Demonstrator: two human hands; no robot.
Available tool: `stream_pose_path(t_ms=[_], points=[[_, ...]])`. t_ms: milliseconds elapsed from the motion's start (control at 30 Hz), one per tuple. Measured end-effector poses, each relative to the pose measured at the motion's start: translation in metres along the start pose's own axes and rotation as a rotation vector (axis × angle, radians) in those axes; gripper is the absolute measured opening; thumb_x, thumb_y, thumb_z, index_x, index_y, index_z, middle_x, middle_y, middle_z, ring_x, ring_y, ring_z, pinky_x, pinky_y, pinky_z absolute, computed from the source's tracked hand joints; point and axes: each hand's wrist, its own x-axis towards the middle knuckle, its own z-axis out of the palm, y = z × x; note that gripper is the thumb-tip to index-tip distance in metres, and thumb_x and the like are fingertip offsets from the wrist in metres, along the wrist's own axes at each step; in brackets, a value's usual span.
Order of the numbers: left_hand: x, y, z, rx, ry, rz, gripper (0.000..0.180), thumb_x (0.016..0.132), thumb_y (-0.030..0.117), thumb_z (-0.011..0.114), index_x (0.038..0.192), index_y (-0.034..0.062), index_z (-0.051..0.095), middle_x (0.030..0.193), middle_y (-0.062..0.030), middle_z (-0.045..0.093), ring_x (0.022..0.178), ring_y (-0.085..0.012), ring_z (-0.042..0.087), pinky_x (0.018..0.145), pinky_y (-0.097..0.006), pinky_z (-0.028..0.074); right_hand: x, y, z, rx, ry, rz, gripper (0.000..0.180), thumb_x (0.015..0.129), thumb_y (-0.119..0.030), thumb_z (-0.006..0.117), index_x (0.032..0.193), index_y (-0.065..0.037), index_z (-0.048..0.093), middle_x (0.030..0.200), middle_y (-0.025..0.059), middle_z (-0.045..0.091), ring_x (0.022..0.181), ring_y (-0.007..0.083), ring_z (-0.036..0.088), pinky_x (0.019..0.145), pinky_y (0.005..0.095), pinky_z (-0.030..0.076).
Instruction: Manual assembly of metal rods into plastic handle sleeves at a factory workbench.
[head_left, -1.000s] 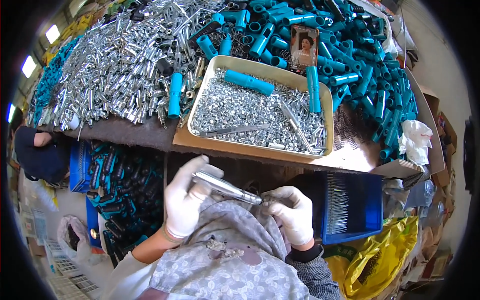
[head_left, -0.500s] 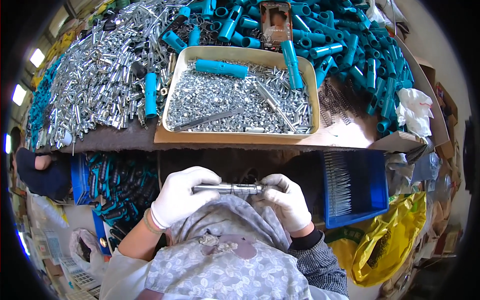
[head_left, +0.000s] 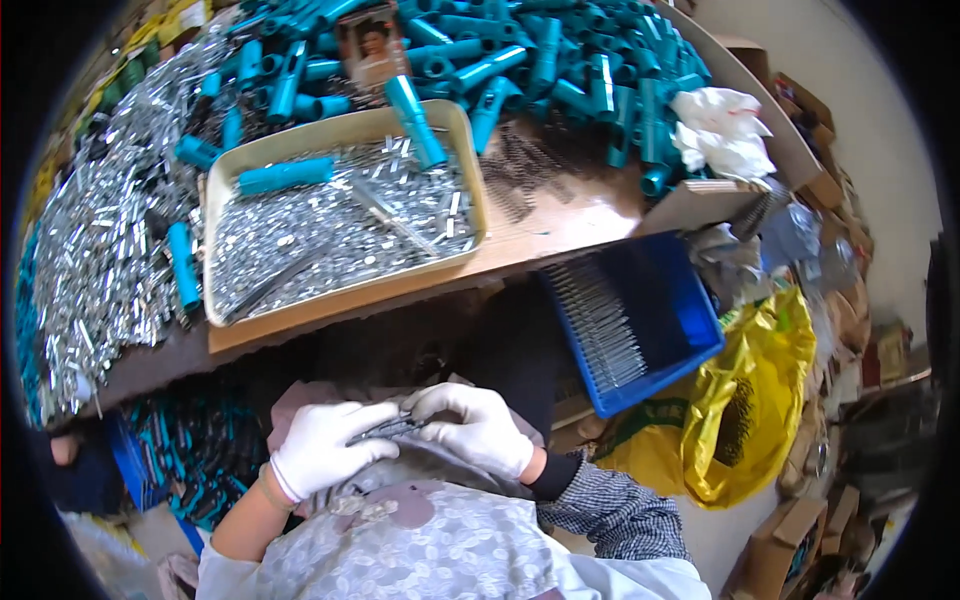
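Low over the lap, left hand [head_left: 322, 455] and right hand [head_left: 478, 428] pinch a metal rod [head_left: 388, 430] — wooden bench [head_left: 560, 225] cluttered above.

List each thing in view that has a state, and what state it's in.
left hand: gloved, gripping the metal rod
right hand: gloved, gripping the rod's other end
metal rod: held level over the lap
tray: full of small metal parts
blue bin: holding thin pins
yellow bag: open
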Motion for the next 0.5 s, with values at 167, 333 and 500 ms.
stream_pose_path(t_ms=[167,333,500], points=[[0.0,-0.007,0.017,-0.302,0.016,-0.042,0.034,0.083,0.016,0.073,0.115,0.0035,0.071,0.105,-0.0162,0.073,0.089,-0.0273,0.072,0.08,-0.033,0.055,-0.007,0.005,-0.019,0.02,-0.005,-0.049,0.015,0.085,0.005,0.068,0.098,0.0,0.065,0.11,0.011,0.069,0.099,0.0171,0.067,0.089,0.0292,0.055],[0.003,-0.006,0.028,-0.631,-0.029,-0.297,0.037,0.081,0.01,0.076,0.114,-0.0041,0.069,0.102,-0.0139,0.075,0.091,-0.0165,0.07,0.083,-0.028,0.053,-0.005,0.001,-0.019,-0.163,-0.074,-0.28,0.017,0.081,0.005,0.071,0.096,-0.003,0.068,0.108,0.0114,0.071,0.096,0.0243,0.069,0.087,0.0314,0.054],[0.015,0.004,0.03,-0.293,0.018,-0.089,0.033,0.082,0.015,0.078,0.11,-0.0005,0.072,0.101,-0.0171,0.074,0.09,-0.0232,0.073,0.08,-0.032,0.055,-0.001,-0.016,-0.071,-0.248,-0.102,-0.157,0.017,0.08,-0.002,0.074,0.096,-0.003,0.07,0.106,0.013,0.071,0.097,0.0272,0.068,0.084,0.0343,0.054]])
